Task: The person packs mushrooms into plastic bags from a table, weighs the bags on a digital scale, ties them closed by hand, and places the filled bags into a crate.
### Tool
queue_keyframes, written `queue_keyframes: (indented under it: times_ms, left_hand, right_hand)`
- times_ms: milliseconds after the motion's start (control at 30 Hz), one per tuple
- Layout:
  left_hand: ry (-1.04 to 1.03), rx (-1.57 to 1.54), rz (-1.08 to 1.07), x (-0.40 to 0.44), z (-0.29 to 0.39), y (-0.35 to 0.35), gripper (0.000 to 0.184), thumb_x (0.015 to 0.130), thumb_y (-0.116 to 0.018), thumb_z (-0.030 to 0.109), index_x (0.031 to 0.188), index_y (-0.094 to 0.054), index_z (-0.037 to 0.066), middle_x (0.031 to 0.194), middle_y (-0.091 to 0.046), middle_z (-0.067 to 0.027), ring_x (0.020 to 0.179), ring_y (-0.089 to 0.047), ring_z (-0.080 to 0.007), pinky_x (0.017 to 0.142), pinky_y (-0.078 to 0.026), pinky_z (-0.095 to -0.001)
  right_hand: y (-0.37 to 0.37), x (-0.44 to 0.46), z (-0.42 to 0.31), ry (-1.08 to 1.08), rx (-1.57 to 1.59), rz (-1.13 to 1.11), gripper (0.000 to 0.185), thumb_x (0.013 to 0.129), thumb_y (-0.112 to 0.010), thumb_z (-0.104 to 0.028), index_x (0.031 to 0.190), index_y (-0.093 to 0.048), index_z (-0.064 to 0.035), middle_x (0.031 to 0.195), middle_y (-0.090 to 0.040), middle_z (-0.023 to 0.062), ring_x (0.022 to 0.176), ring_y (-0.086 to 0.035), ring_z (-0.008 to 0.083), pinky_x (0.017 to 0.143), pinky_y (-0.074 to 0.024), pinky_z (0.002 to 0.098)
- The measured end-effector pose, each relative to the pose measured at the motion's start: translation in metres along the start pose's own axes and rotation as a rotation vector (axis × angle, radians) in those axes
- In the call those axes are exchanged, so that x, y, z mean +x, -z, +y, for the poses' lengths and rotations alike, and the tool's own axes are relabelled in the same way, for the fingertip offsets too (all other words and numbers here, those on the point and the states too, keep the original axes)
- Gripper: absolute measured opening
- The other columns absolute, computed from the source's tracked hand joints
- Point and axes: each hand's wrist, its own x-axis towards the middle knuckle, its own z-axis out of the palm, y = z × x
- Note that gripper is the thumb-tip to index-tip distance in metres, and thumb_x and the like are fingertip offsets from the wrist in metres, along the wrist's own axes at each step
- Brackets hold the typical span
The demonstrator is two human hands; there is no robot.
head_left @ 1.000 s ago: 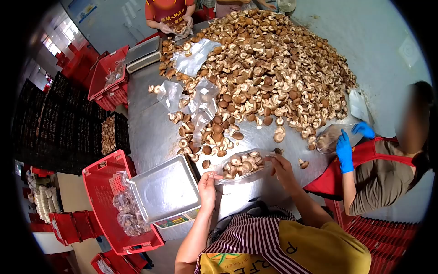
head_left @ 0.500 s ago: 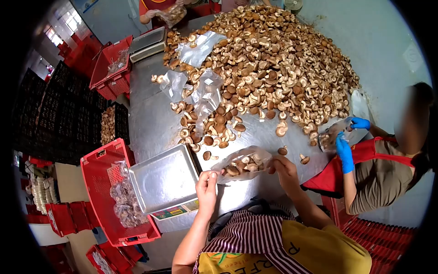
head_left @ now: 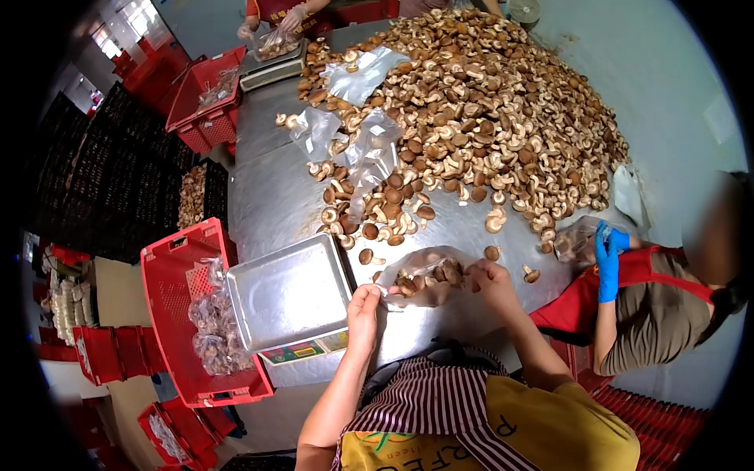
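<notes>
A clear plastic bag (head_left: pixel 428 297) with several brown mushrooms (head_left: pixel 448 272) inside is stretched between my two hands, just above the metal table. My left hand (head_left: pixel 364 310) pinches the bag's left end, close to the scale's right side. At the bag's right end, my right hand (head_left: pixel 488 281) has its fingers closed on the plastic. The scale (head_left: pixel 290 290) with its bare metal tray stands to the left of my left hand. Loose mushrooms lie just beyond the bag, and one mushroom (head_left: pixel 492 253) is near my right hand.
A big mushroom heap (head_left: pixel 503 118) covers the far table. Plastic bags (head_left: pixel 373 149) lie at its left edge. A red crate (head_left: pixel 169 314) holds filled bags at left. A co-worker's blue-gloved hand (head_left: pixel 606 263) is at right; another person handles a bag on a far scale (head_left: pixel 275 71).
The mushrooms in my bag have shifted toward its right end. My view has turned slightly. Across the table, the other person's bag has come down onto the far scale.
</notes>
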Motion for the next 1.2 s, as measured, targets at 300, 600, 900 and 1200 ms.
queue_keyframes:
  times_ms: [300,600,900,1200]
  left_hand:
    - [-0.452,-0.186,0.111,-0.039,0.120,0.018,0.013,0.099,-0.047,0.014,0.096,-0.054,0.004,0.104,-0.067,-0.0224,0.068,-0.061,-0.0173,0.076,-0.051,-0.0321]
    - [-0.782,0.044,0.504,-0.052,0.153,0.120,0.016,0.101,-0.045,0.017,0.102,-0.054,0.004,0.120,-0.063,-0.0228,0.062,-0.056,-0.0096,0.073,-0.050,-0.0275]
    - [-0.508,0.058,0.666,-0.049,0.085,0.160,0.014,0.099,-0.051,0.018,0.098,-0.058,0.005,0.111,-0.068,-0.0169,0.063,-0.058,-0.0094,0.069,-0.048,-0.0241]
    - [-0.526,0.168,0.732,-0.057,0.087,0.159,0.031,0.100,-0.051,0.026,0.116,-0.058,0.001,0.110,-0.068,-0.0144,0.104,-0.063,-0.0185,0.093,-0.046,-0.0305]
  right_hand:
    - [-0.025,-0.026,-0.128,0.351,0.364,-0.294,0.015,0.095,-0.053,-0.003,0.093,-0.067,0.0016,0.070,-0.061,0.0032,0.063,-0.057,0.0086,0.057,-0.0455,0.0241]
    - [-0.124,-0.004,-0.177,0.554,0.464,-0.580,0.017,0.098,-0.055,-0.012,0.105,-0.067,-0.0016,0.074,-0.064,0.0023,0.067,-0.058,0.0076,0.060,-0.0469,0.0249]
    - [-0.170,0.028,-0.114,0.261,0.490,-0.650,0.023,0.099,-0.054,-0.014,0.118,-0.062,-0.0028,0.083,-0.064,0.0021,0.067,-0.055,0.0066,0.063,-0.0484,0.0215]
    - [-0.126,0.042,-0.100,0.188,0.435,-0.458,0.028,0.096,-0.056,-0.011,0.123,-0.058,-0.0017,0.108,-0.066,0.0087,0.071,-0.058,0.0088,0.067,-0.0506,0.0237]
